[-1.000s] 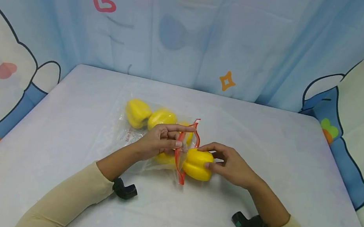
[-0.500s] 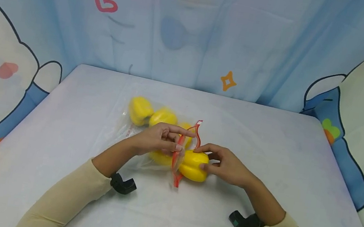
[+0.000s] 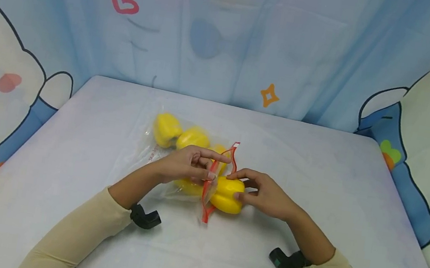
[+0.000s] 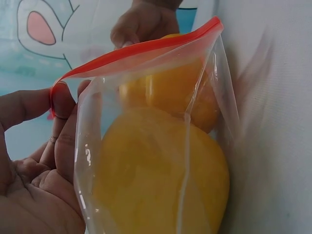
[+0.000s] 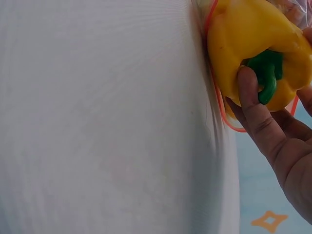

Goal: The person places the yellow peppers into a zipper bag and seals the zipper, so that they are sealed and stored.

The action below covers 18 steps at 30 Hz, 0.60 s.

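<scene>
A clear zip bag [image 4: 87,161] with a red zip edge lies on the table, its mouth facing right. Inside it are several yellow bell peppers [image 3: 193,137]. My left hand [image 3: 186,164] pinches the bag's rim between thumb and fingers and holds the mouth apart. With its thumb and fingers, my right hand [image 3: 268,196] grips another yellow bell pepper [image 3: 227,195], partly inside the mouth. In the right wrist view its green stem [image 5: 267,73] points back towards my right hand [image 5: 287,151], the thumb beside it.
A white-covered table [image 3: 319,169] extends around the bag. Behind it hangs a light blue curtain [image 3: 230,38] with cartoon figures. Each wrist carries a black camera mount, one by the left sleeve [image 3: 144,217] and one by the right sleeve [image 3: 288,260].
The gripped pepper and my right hand have moved slightly left, deeper into the bag's mouth. My left hand keeps its pinch on the rim, and the bag has shifted a little.
</scene>
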Motion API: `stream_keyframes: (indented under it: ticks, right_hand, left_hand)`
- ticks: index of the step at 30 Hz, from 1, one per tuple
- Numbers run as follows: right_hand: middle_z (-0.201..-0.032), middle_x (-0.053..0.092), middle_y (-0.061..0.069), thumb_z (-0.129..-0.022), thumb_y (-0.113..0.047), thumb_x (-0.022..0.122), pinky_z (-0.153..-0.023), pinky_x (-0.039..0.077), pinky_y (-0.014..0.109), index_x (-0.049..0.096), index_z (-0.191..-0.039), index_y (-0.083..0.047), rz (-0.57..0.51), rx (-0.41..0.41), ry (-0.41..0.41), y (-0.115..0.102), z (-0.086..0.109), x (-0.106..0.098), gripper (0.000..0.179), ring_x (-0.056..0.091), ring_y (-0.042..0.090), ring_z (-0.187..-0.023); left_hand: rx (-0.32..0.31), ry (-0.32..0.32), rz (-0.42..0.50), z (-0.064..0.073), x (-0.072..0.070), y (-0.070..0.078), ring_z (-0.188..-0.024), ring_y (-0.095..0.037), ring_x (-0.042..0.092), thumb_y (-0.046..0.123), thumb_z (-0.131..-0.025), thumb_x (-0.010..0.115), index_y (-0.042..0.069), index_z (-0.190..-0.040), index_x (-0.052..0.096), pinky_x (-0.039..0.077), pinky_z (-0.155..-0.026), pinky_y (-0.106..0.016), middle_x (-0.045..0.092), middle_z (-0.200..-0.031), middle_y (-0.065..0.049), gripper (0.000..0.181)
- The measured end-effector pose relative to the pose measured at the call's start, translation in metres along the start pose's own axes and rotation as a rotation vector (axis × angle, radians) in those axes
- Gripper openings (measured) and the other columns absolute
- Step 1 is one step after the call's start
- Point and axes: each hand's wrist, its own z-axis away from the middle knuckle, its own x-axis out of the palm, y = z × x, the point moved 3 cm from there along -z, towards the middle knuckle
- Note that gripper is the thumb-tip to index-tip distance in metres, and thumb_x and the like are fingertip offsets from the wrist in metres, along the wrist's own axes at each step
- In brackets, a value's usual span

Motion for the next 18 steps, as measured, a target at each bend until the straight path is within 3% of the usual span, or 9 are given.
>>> stream_keyframes:
  ticks: [4,11,18]
  right_hand:
    - [-0.129,0.063,0.003,-0.089,-0.017,0.068,-0.094,0.054,0.036,0.061,-0.125,-0.02,-0.009,-0.014,0.011,0.0002,0.0,-0.0002,0.037,0.064,0.025,-0.11]
    - [-0.129,0.061,0.007,-0.09,-0.014,0.066,-0.095,0.054,0.032,0.059,-0.126,-0.013,-0.077,-0.024,0.035,-0.0022,0.0003,-0.0016,0.037,0.064,0.027,-0.111]
    - [-0.13,0.059,0.009,-0.091,-0.015,0.064,-0.094,0.056,0.032,0.058,-0.127,-0.011,-0.111,-0.001,0.045,-0.0037,-0.0008,-0.0007,0.037,0.062,0.03,-0.113]
  left_hand:
    - [0.009,0.011,0.028,-0.0004,0.0014,0.0002,-0.079,-0.012,0.07,0.0,-0.092,0.06,0.002,-0.14,0.051,0.06,-0.084,-0.039,0.068,-0.077,0.002,0.049]
    - [0.019,0.036,0.07,-0.0011,0.0029,0.0015,-0.07,-0.011,0.063,-0.001,-0.093,0.059,0.001,-0.139,0.052,0.057,-0.069,-0.025,0.061,-0.071,0.002,0.046]
    - [0.02,0.042,0.08,-0.0001,0.005,0.0024,-0.072,-0.011,0.066,0.0,-0.093,0.059,0.0,-0.138,0.052,0.059,-0.073,-0.027,0.061,-0.071,0.001,0.046]
